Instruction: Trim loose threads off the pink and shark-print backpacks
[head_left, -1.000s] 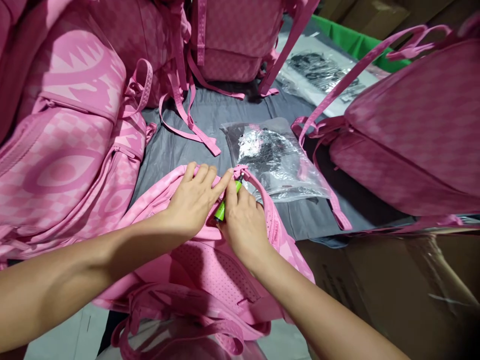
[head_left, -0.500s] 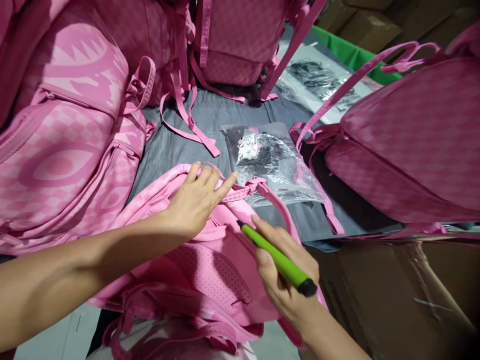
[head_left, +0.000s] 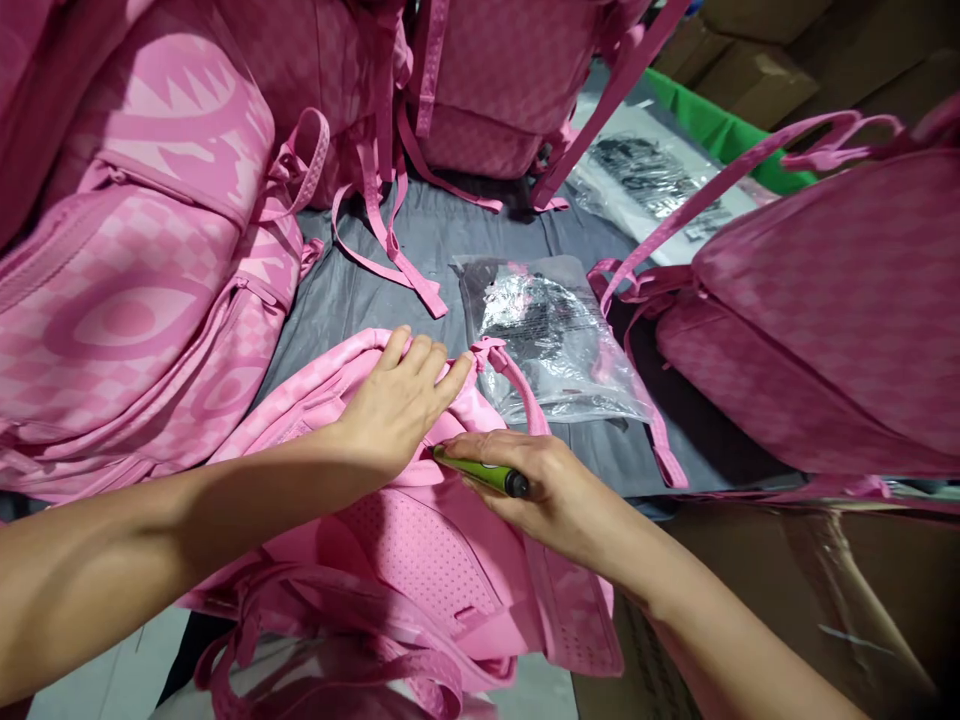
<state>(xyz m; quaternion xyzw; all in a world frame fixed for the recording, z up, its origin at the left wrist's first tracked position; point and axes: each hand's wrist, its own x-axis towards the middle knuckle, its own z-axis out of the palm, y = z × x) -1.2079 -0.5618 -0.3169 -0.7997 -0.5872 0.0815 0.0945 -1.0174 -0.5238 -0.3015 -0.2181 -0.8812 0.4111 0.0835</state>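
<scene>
Green marker (head_left: 478, 471), grasped by the right hand (head_left: 555, 480), angles toward the near pink backpack (head_left: 427, 545), apparently steadied by the left hand (head_left: 397, 405), whose grip is unclear.

Green pen (head_left: 480, 474) in right hand (head_left: 551, 490)

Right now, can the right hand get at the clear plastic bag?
Probably, though not freely: the right hand grips a green marker, and a pink strap passes partly in front of the plastic bag, whose top looks mostly uncovered.
</scene>
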